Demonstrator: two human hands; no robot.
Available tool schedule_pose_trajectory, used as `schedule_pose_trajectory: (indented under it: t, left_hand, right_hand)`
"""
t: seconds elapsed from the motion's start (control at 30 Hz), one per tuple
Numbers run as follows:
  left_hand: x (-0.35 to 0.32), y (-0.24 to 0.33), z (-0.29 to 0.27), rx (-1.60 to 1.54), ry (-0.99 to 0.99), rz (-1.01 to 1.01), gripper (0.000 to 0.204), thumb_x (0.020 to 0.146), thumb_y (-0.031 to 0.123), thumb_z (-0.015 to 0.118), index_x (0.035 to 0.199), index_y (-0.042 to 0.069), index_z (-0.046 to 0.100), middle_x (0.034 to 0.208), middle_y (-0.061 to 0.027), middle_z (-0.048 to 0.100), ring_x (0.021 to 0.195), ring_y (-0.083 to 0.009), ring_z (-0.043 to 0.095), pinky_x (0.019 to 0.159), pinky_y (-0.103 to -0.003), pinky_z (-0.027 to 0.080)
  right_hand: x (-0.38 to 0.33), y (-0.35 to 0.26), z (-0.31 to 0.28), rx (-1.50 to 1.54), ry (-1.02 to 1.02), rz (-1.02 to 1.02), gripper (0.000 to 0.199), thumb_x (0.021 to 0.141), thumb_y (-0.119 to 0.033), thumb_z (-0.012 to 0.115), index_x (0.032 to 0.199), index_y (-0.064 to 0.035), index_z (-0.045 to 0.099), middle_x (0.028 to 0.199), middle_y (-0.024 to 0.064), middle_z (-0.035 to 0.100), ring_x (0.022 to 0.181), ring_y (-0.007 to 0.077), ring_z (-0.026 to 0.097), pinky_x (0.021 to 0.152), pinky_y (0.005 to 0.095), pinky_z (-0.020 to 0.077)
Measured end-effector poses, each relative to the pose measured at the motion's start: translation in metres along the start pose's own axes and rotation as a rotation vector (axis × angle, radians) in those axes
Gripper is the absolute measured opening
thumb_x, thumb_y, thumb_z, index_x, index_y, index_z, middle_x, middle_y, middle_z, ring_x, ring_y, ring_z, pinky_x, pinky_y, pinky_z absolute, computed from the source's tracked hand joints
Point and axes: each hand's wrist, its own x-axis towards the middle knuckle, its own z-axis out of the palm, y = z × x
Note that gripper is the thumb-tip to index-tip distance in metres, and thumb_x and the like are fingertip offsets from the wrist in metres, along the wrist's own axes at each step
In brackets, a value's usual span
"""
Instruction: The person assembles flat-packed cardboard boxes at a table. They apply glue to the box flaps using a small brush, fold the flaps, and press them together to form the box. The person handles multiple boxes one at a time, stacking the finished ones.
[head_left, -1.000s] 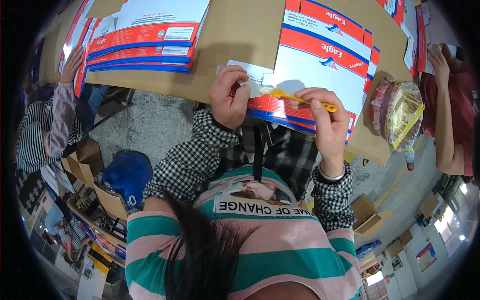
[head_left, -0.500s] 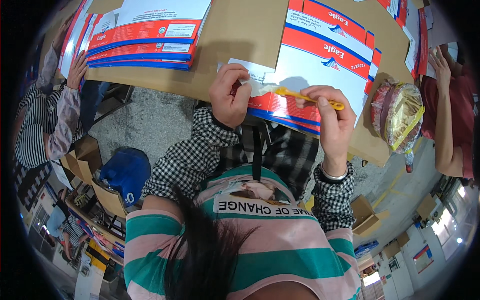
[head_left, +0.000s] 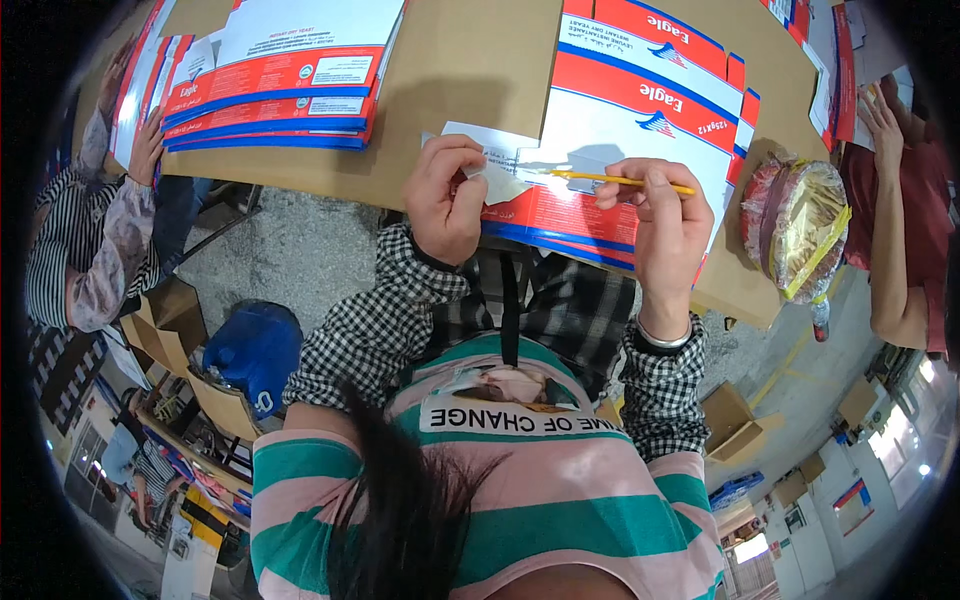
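Note:
My right hand (head_left: 672, 215) pinches a thin yellow-handled brush (head_left: 625, 182), held nearly level with its pale tip pointing left. My left hand (head_left: 447, 200) is closed, fingers curled, with a small pale slip of paper (head_left: 507, 188) at its fingertips. The brush tip is close to this slip; whether they touch I cannot tell. Beneath both hands lies a stack of flat printed cartons (head_left: 600, 105) in red, white and blue, near the table's front edge.
Another stack of flat cartons (head_left: 290, 60) lies at the left on the brown cardboard-covered table (head_left: 450, 60). A round plastic-wrapped container (head_left: 797, 230) with yellow tape stands at the right edge. Co-workers' arms reach in at left and right. A blue drum (head_left: 252, 350) stands on the floor.
The brush has turned to a flatter angle, its tip still toward my left hand. My left hand has shifted slightly left, and the pale slip now shows beside its fingers.

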Motion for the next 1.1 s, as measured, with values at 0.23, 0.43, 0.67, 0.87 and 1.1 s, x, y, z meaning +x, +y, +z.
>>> schedule_pose_trajectory:
  t: [0.23, 0.43, 0.67, 0.87, 1.1]
  left_hand:
    - [-0.002, 0.002, 0.0, -0.033, -0.001, -0.076, 0.017, 0.072, -0.004, 0.051, 0.087, -0.005, 0.057, 0.096, -0.0122, 0.057, 0.077, -0.0165, 0.053, 0.067, -0.025, 0.043]
    - [-0.002, 0.001, -0.001, -0.013, -0.01, -0.09, 0.017, 0.072, -0.003, 0.052, 0.087, -0.005, 0.057, 0.098, -0.012, 0.056, 0.077, -0.0164, 0.052, 0.067, -0.025, 0.043]
    - [-0.003, 0.001, -0.001, -0.009, -0.013, -0.102, 0.017, 0.072, -0.003, 0.053, 0.088, -0.004, 0.057, 0.098, -0.0121, 0.056, 0.077, -0.017, 0.052, 0.068, -0.026, 0.043]
    - [-0.002, 0.001, -0.002, 0.003, -0.021, -0.085, 0.017, 0.072, -0.003, 0.053, 0.088, -0.005, 0.057, 0.098, -0.0124, 0.057, 0.077, -0.0172, 0.053, 0.068, -0.026, 0.043]
    - [-0.003, 0.0, -0.002, -0.019, -0.015, -0.092, 0.016, 0.073, -0.003, 0.052, 0.088, -0.005, 0.057, 0.097, -0.0128, 0.057, 0.077, -0.0178, 0.053, 0.068, -0.026, 0.044]
  right_hand:
    - [0.003, 0.013, 0.001, 0.015, 0.017, 0.089, 0.017, 0.095, -0.009, 0.047, 0.091, 0.0057, 0.056, 0.086, 0.0173, 0.065, 0.068, 0.0177, 0.064, 0.064, 0.028, 0.0533]
    - [0.006, 0.012, 0.0, 0.048, 0.06, 0.109, 0.018, 0.095, -0.01, 0.047, 0.091, 0.0055, 0.055, 0.083, 0.0166, 0.064, 0.065, 0.0174, 0.063, 0.061, 0.027, 0.0527]
    - [0.008, 0.014, -0.005, 0.046, 0.076, 0.105, 0.021, 0.096, -0.013, 0.046, 0.091, 0.0051, 0.055, 0.083, 0.0161, 0.064, 0.064, 0.017, 0.063, 0.059, 0.0267, 0.0521]
    - [0.01, 0.017, -0.004, 0.045, 0.037, 0.148, 0.021, 0.096, -0.014, 0.047, 0.091, 0.0045, 0.055, 0.083, 0.0157, 0.064, 0.063, 0.0165, 0.062, 0.059, 0.0265, 0.0518]
    - [0.012, 0.012, -0.004, 0.062, 0.056, 0.13, 0.021, 0.096, -0.014, 0.047, 0.092, 0.0041, 0.056, 0.084, 0.0162, 0.064, 0.064, 0.0166, 0.062, 0.059, 0.0267, 0.0519]
